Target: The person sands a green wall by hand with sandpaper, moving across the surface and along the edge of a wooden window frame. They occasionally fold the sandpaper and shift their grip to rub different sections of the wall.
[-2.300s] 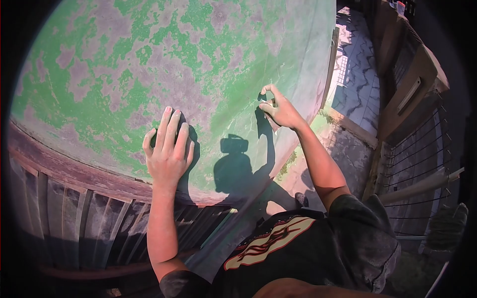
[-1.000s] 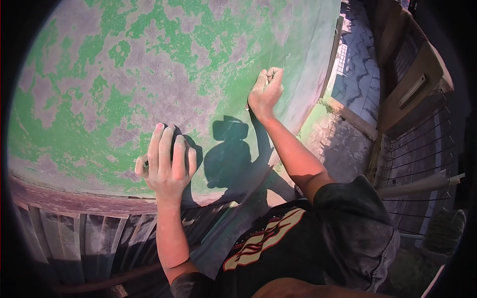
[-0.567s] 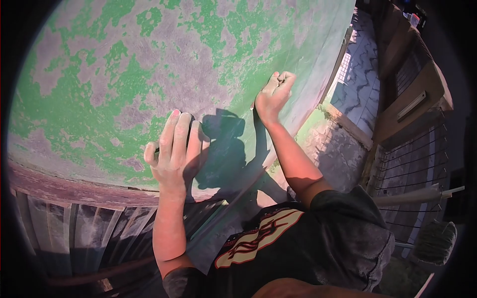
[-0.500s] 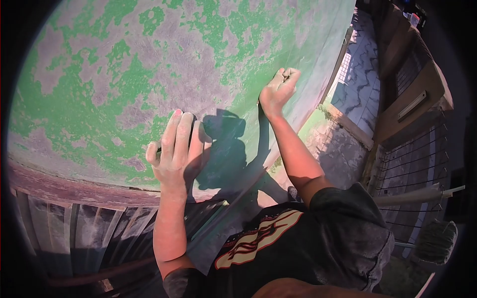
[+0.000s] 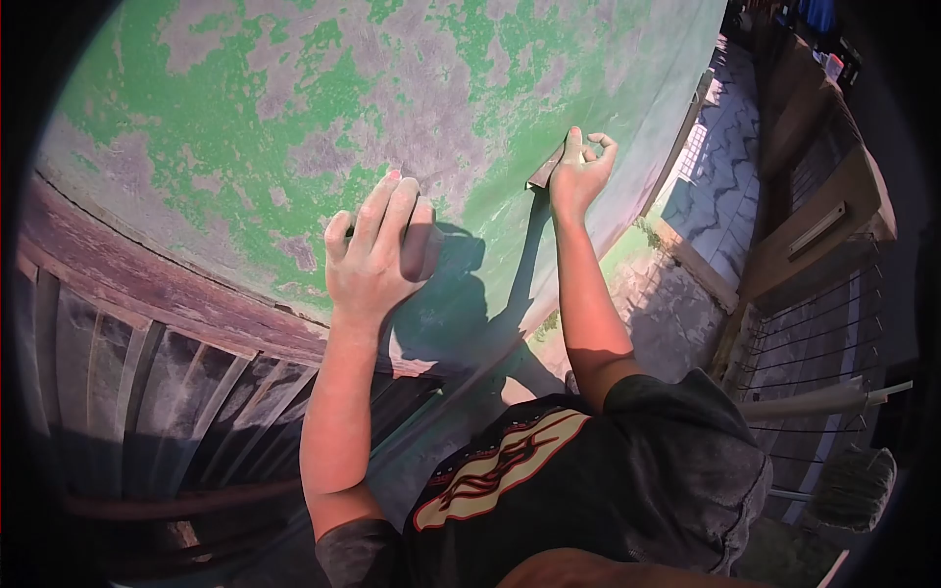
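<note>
In front of me stands a wall (image 5: pixel 323 88) with patchy green paint worn through to greyish plaster. My left hand (image 5: pixel 377 245), coated in pale dust, presses against it with fingers bent and close together; whatever lies under the fingers is hidden. Farther right, my right hand (image 5: pixel 580 181) is closed on a small folded piece of sandpaper (image 5: pixel 545 174), brownish grey, whose edge sticks out on the left side against the paint. The right fingertips are dusty too. My shadow (image 5: pixel 456 284) falls on the wall between both hands.
Below the wall run a reddish ledge (image 5: pixel 176 279) and dark upright slats (image 5: pixel 142 392). On the right are a tiled floor strip (image 5: pixel 720 162), a wire rack (image 5: pixel 804 323), a pale pole (image 5: pixel 814 404) and a dark brush-like bundle (image 5: pixel 855 488).
Both hands have shifted to the right in view, the left one also upward. The sandpaper in my right hand now shows clearly. The view has turned slightly.
</note>
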